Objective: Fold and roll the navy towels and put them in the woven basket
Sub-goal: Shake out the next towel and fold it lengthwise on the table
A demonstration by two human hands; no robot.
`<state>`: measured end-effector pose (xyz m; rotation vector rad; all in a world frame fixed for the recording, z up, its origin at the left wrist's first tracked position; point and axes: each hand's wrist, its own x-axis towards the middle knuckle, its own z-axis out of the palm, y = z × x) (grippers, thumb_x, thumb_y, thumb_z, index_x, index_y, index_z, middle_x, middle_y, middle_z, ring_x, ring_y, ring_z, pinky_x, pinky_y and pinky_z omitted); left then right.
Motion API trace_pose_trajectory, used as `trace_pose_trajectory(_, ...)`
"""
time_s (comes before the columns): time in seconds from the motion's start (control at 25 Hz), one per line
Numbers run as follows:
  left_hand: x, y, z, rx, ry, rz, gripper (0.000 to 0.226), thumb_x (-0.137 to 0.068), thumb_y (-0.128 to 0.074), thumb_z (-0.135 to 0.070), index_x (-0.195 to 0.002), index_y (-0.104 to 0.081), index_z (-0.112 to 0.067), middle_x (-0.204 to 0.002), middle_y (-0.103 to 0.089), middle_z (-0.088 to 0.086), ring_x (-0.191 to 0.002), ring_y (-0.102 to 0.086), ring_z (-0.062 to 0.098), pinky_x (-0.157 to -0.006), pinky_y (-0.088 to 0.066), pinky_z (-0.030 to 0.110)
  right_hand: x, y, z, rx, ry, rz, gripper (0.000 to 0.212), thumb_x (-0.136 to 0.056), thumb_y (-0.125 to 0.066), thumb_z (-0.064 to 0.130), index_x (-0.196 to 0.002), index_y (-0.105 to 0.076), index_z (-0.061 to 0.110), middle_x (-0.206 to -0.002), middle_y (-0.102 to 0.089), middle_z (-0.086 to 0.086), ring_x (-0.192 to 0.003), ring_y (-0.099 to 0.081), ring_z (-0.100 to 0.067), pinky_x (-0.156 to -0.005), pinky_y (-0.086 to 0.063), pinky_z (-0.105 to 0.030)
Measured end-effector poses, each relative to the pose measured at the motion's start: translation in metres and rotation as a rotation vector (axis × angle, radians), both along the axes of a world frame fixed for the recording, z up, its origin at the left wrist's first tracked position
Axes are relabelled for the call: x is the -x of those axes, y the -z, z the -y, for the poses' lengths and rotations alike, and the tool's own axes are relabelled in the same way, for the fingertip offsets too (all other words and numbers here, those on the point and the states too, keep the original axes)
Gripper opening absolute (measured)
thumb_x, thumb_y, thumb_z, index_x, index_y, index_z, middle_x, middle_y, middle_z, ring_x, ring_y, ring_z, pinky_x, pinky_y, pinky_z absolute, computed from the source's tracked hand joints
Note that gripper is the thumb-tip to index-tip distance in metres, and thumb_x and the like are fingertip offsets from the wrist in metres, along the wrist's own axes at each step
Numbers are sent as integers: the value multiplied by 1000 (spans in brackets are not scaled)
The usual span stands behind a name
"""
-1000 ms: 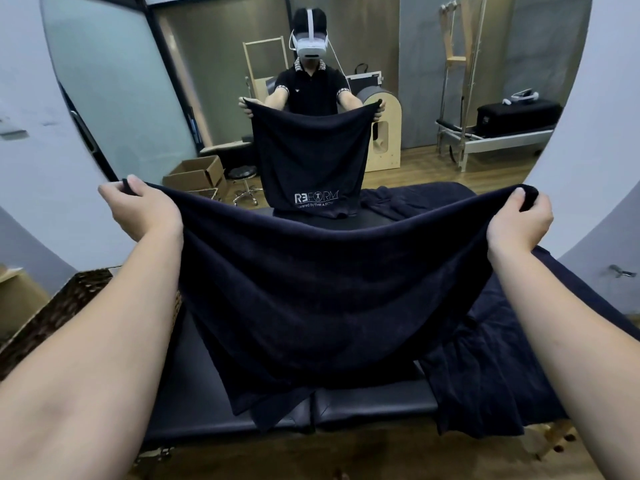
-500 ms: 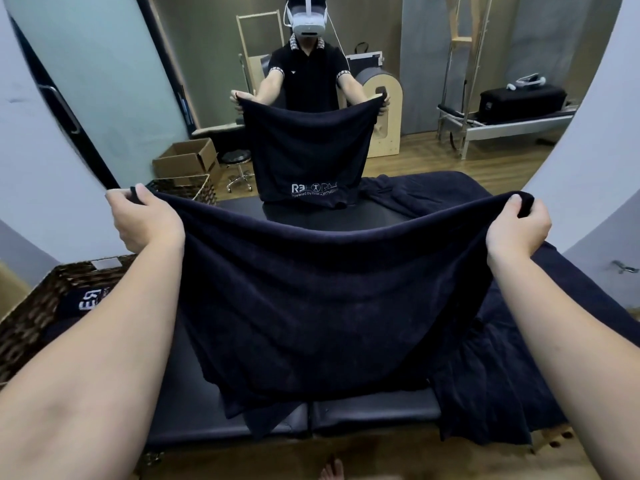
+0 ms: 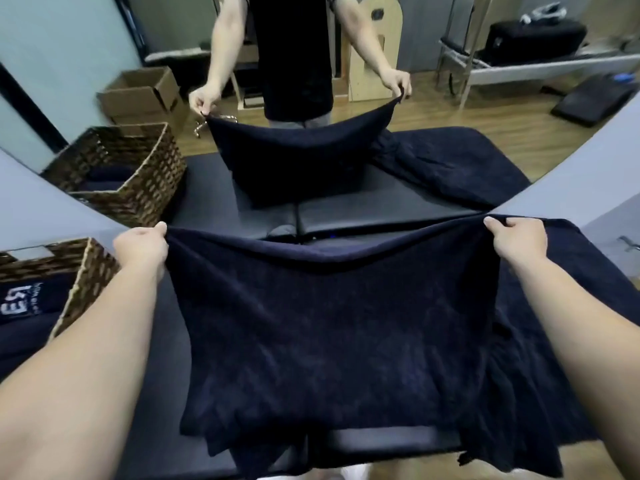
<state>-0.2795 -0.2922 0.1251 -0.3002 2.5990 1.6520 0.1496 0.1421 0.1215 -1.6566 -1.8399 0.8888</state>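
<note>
**Navy towel held spread over the padded table, both top corners gripped**

Left hand [image 3: 142,245]: fingers curled round the towel's upper left corner, thumb on top, knuckles toward the camera. Right hand [image 3: 517,239]: thumb and curled fingers clamp the upper right corner. Both arms reach forward, well apart, with the top edge sagging a little between them.

Navy towel [image 3: 332,327]: spread wide between the two hands, draped down over the black padded table [image 3: 221,202]. Its lower edge hangs past the near edge of the table, bunched in uneven folds. No lettering shows on the facing side.

More navy cloth [image 3: 571,271] lies heaped on the table to the right of the held towel, partly under it; where one piece ends and the next begins cannot be told.

Woven basket [image 3: 86,271]: at the left, just beside the left forearm, standing at the table's left end. A dark towel with white lettering [image 3: 20,306] lies inside it.

A large mirror [image 3: 69,64] faces the table. It shows the person's reflection [image 3: 294,57] from the chest down, hands pinching the towel's corners, and the basket's reflection with dark rolled towels inside. A cardboard box [image 3: 145,95], wooden floor and a metal-framed bench [image 3: 540,60] appear in the mirror behind.
</note>
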Motion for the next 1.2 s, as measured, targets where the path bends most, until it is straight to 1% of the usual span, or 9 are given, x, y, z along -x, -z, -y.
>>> trace_pose_trajectory(0.16, 35, 52, -35, -69, 38, 201, 29, -102, -54, -15, -73, -50, -15, -37, -55, -15, -47, -52, 12, -53, -38, 25, 36, 38, -14, 248, 108, -74, 27, -97, -67, 31, -103, -64, 5, -69, -59, -12, -56, -60, -27, -59, -46, -34)
trace_pose_trajectory(0.28, 58, 80, -56, -95, 91, 271, 23, -109, -41, -24, -88, -49, -17, -59, -70, -9, -33, -54, 4, -37, -35, 15, 60, 60, -28, 421, 126, -190, 49, -104, -54, 26, -147, -36, 11, -78, -64, -12, -36, -62, -15, -50, -45, -31)
trace_pose_trajectory(0.36, 72, 90, -67, -123, 138, 306, 20, -110, -34, -30, -113, -50, -18, -95, -72, -1, -50, -64, 3, -34, -33, 12, 71, 68, -45, 468, 117, -266, 57, -107, -48, 27, -154, -20, 13, -98, -68, -14, -42, -67, -10, -48, -55, -26)
trace_pose_trajectory(0.52, 104, 93, -84, -226, 98, 294, 37, -111, -28, -32, -141, -40, -16, -118, -67, 1, -82, -70, 11, -62, -50, 15, 94, 89, -83, 486, 152, -427, 48, -109, -39, 33, -151, -26, 13, -124, -65, -13, -57, -72, -9, -49, -56, -20)
trace_pose_trajectory(0.72, 132, 132, -88, -253, 122, 370, 49, -112, -22, -35, -152, -31, -7, -129, -62, 4, -103, -67, 16, -64, -55, 20, 136, 132, -90, 550, 118, -515, 41, -111, -32, 27, -148, -27, 12, -140, -57, -14, -97, -70, -20, -58, -57, -19)
trace_pose_trajectory(0.88, 133, 177, -83, -259, 94, 444, 47, -112, -21, -32, -152, -33, -11, -145, -56, 6, -117, -62, 17, -72, -54, 20, 163, 179, -86, 628, 120, -517, 44, -111, -32, 19, -154, -27, 11, -153, -47, -13, -139, -46, -34, -62, -56, -21)
trace_pose_trajectory(1.0, 134, 194, -89, -305, 37, 393, 36, -108, -32, -18, -142, -42, -20, -134, -62, 0, -115, -62, 16, -101, -47, 32, 178, 193, -88, 618, 113, -578, 44, -106, -47, 14, -149, -39, 22, -153, -46, -6, -139, -45, -34, -84, -55, -32)
trace_pose_trajectory(1.12, 119, 196, -93, -266, 47, 377, 39, -104, -49, -22, -142, -43, -29, -102, -63, -9, -83, -59, 5, -104, -41, 30, 185, 199, -78, 592, 12, -509, 63, -104, -55, 20, -159, -25, 24, -157, -39, 1, -124, -52, -30, -93, -54, -38)
trace_pose_trajectory(1.2, 100, 204, -88, -124, 154, 328, 51, -103, -55, -24, -151, -38, -23, -135, -61, 0, -115, -62, 10, -108, -40, 28, 183, 206, -61, 471, -100, -317, 51, -104, -55, 21, -153, -40, 18, -140, -53, -2, -110, -56, -23, -88, -56, -35)
